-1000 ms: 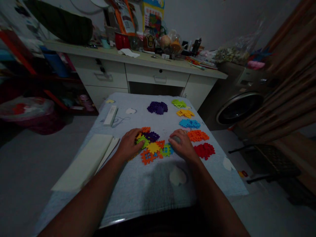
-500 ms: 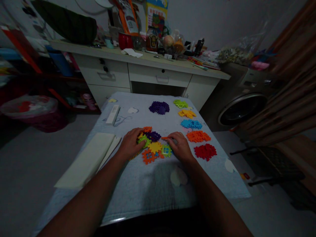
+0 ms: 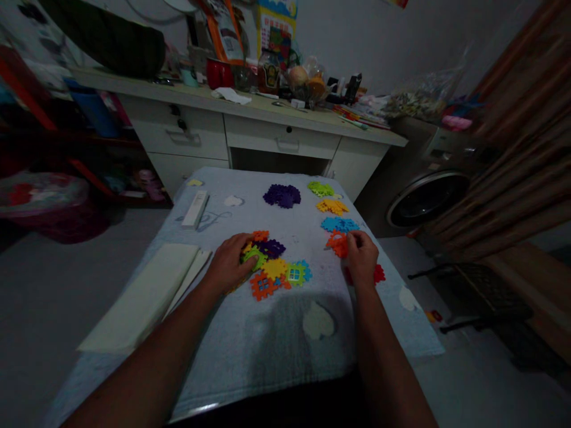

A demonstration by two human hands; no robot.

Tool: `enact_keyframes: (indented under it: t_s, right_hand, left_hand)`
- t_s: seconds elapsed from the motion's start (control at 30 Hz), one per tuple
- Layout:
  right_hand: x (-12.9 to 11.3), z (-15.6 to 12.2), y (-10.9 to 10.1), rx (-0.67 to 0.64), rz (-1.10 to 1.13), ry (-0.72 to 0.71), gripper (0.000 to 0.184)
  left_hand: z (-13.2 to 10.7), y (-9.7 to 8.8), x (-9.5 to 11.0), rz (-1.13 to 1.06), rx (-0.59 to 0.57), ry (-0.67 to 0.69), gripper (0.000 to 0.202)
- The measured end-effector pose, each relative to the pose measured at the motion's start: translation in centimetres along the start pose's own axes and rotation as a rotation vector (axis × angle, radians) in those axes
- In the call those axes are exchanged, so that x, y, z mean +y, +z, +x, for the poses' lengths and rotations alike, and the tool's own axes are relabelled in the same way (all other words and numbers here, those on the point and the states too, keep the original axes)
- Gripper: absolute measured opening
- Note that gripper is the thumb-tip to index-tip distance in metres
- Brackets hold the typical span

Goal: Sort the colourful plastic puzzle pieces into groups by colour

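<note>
A mixed heap of coloured plastic interlocking tiles [image 3: 276, 268] lies in the middle of a small table covered with a light blue towel [image 3: 267, 339]. My left hand [image 3: 229, 263] rests curled on the heap's left edge, touching a green tile [image 3: 252, 255]. My right hand [image 3: 362, 257] lies over the orange pile [image 3: 336, 242], fingers bent down onto it; what they pinch is hidden. Sorted piles run along the right: purple [image 3: 282, 195], green [image 3: 320, 188], yellow [image 3: 332, 206], blue [image 3: 339, 224], and red [image 3: 378, 274], partly under my right hand.
A white flat box [image 3: 196, 208] and a folded pale cloth [image 3: 143, 294] lie on the table's left side. A cluttered white desk with drawers [image 3: 250, 128] stands behind. A washing machine [image 3: 423, 199] is at the right, a red bin [image 3: 49, 205] at the left.
My right hand has moved from the mixed heap to the right, onto the orange pile. My left hand has stayed at the heap's left edge.
</note>
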State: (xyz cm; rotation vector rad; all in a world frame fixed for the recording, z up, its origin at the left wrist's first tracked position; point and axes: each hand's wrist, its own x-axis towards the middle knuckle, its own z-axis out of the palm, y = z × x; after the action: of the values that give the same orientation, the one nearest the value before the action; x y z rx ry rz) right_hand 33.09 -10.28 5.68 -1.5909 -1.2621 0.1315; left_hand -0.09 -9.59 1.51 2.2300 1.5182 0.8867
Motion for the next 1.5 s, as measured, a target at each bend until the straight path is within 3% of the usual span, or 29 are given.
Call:
enact_keyframes:
  t_s: [0.33, 0.7, 0.87, 0.93, 1.03, 1.13, 1.23, 1.5]
  right_hand:
    - [2.2, 0.8, -0.8, -0.04, -0.177, 0.011, 0.026]
    - [2.3, 0.6, -0.8, -0.119, -0.581, 0.044, 0.026]
    - [1.6, 0.2, -0.3, -0.123, -0.485, -0.041, 0.023]
    - [0.7, -0.4, 0.2, -0.245, -0.33, -0.172, 0.018]
    - [-0.8, -1.7, 1.1, -0.589, -0.122, -0.344, 0.011]
    - [-1.9, -3.1, 1.7, -0.825, -0.082, -0.412, 0.02]
    - [-2.3, -3.9, 2.0, -0.895, -0.135, -0.436, 0.03]
    - [-2.5, -3.8, 2.3, -0.882, -0.008, -0.345, 0.012]
  left_hand:
    - [0.0, 0.0, -0.3, 0.01, -0.014, 0.021, 0.051]
    - [0.0, 0.1, -0.4, 0.001, -0.011, 0.0, 0.053]
    - [0.0, 0.1, -0.4, -0.005, -0.011, 0.004, 0.051]
    - [0.0, 0.1, -0.2, -0.007, -0.005, 0.001, 0.05]
    - [-0.1, 0.0, -0.1, -0.003, -0.012, -0.007, 0.049]
    - [-0.1, 0.0, -0.1, -0.008, -0.016, -0.009, 0.049]
    - [-0.1, -0.1, 0.0, -0.019, -0.013, -0.006, 0.049]
    - [-0.1, -0.2, 0.1, -0.02, -0.017, -0.015, 0.049]
